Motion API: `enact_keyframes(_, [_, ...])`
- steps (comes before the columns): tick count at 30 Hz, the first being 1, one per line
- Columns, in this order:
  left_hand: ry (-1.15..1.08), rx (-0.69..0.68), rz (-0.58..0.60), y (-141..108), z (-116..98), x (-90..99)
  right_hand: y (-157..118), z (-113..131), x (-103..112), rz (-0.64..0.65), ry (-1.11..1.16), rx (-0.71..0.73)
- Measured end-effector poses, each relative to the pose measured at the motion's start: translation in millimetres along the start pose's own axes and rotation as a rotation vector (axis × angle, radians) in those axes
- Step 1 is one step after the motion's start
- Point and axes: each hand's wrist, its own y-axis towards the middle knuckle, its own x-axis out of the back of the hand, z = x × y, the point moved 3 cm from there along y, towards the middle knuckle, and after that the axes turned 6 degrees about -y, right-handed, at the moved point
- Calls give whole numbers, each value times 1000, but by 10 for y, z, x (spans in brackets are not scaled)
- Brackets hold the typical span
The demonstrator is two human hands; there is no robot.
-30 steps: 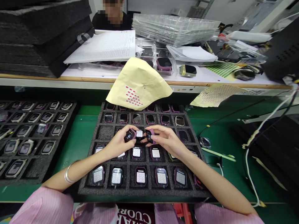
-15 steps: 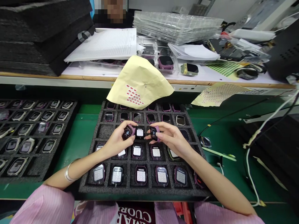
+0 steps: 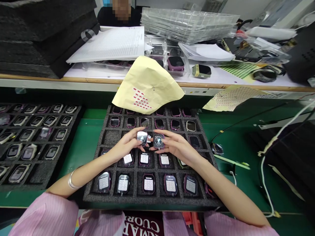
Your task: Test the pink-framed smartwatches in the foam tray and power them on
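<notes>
I have a smartwatch body in each hand, both raised just above the middle of the black foam tray (image 3: 103, 137). My left hand (image 3: 128, 146) pinches the left watch body (image 3: 142, 137) by its edges between thumb and fingertips, its glossy face turned up and catching glare. My right hand (image 3: 178, 147) grips the right watch body (image 3: 158, 140) the same way, fingers closed narrowly around its purple casing. The two pieces sit just beside each other, nearly touching.

I judge these to be light, rigid little units with slick glass fronts that would smear or scratch easily, so the plastic side rims look like the sensible place to hold, keeping fingertips off the screens. A loose pinch could let one slip back into the foam.

Several things escape me. The tray cells directly under my hands are covered, so I cannot tell which of them are vacant. The yellow sticker sheet (image 3: 147, 85) overhangs the tray's far row and hides part of it. The white labels on the near watches (image 3: 148, 184) are too small to read, and the second tray (image 3: 36, 131) at left is cut off by the frame edge.
</notes>
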Motion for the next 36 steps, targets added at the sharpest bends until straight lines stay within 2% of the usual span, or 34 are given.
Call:
enact_keyframes(4, [-58, 55, 2, 0, 34, 5, -3, -20, 14, -37, 27, 9])
enact_keyframes(9, [-36, 28, 18, 5, 50, 8, -9, -50, 22, -95, -37, 67])
enact_keyframes(23, [39, -16, 96, -4, 65, 11, -7, -48, 14, -144, -188, 134])
enact_keyframes(27, [51, -33, 122, -8, 66, 8, -11, -52, 5, -126, -221, 160])
enact_keyframes(31, [52, -46, 103, -4, 66, 7, -35, -34, -9, -45, -223, 184])
enact_keyframes(34, [45, -55, 71, 2, 60, 9, -20, -37, 26, 26, -342, 196])
enact_keyframes(36, [44, -56, 55, 3, 52, 8, 16, -31, 103, -14, -537, 228])
